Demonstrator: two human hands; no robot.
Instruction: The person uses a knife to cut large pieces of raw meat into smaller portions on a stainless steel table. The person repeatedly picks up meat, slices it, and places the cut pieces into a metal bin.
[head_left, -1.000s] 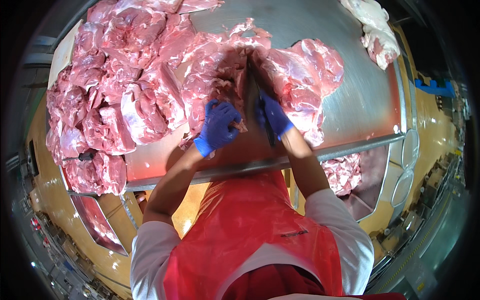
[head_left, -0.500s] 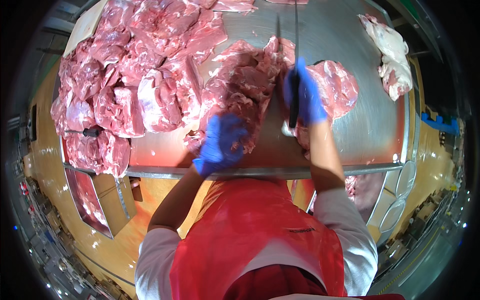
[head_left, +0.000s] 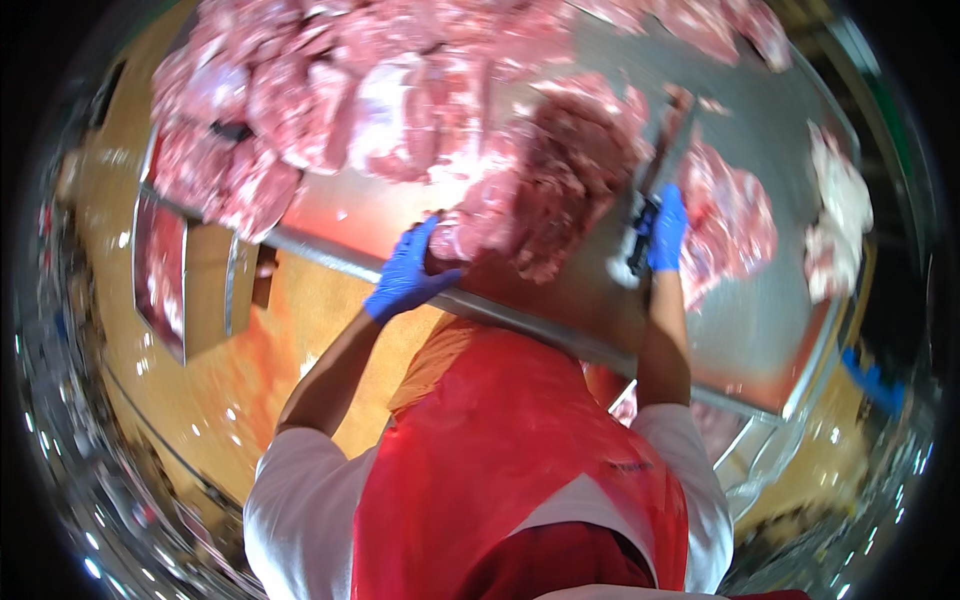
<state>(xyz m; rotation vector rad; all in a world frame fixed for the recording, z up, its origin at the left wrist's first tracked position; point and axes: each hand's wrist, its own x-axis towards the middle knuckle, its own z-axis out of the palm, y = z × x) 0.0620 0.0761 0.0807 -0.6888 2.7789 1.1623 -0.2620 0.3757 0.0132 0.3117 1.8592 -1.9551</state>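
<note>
A large slab of boned raw meat (head_left: 575, 190) lies on the steel table in front of me. At its near left end is my left hand (head_left: 405, 275) in a blue glove, thumb spread away from the fingers, the fingertips against the meat's edge. My right hand (head_left: 668, 232), also gloved in blue, is shut on a knife by its black handle (head_left: 645, 228). Its long blade (head_left: 675, 145) points away from me, right of the slab and apart from it. Just right of that hand rests another pink piece of meat (head_left: 735, 225). Motion blurs the scene somewhat.
Many raw cuts (head_left: 330, 110) are heaped along the table's left and far side, with a dark handle (head_left: 232, 131) among them. A pale, fatty piece (head_left: 838, 215) lies at the right. The metal table edge (head_left: 340, 258) runs before me; a bin (head_left: 160, 270) stands below left.
The view has turned, so the table appears tilted. My left hand has gone from lying on the slab to its near left end. The knife stays in my right hand, its blade now slanting rightward.
</note>
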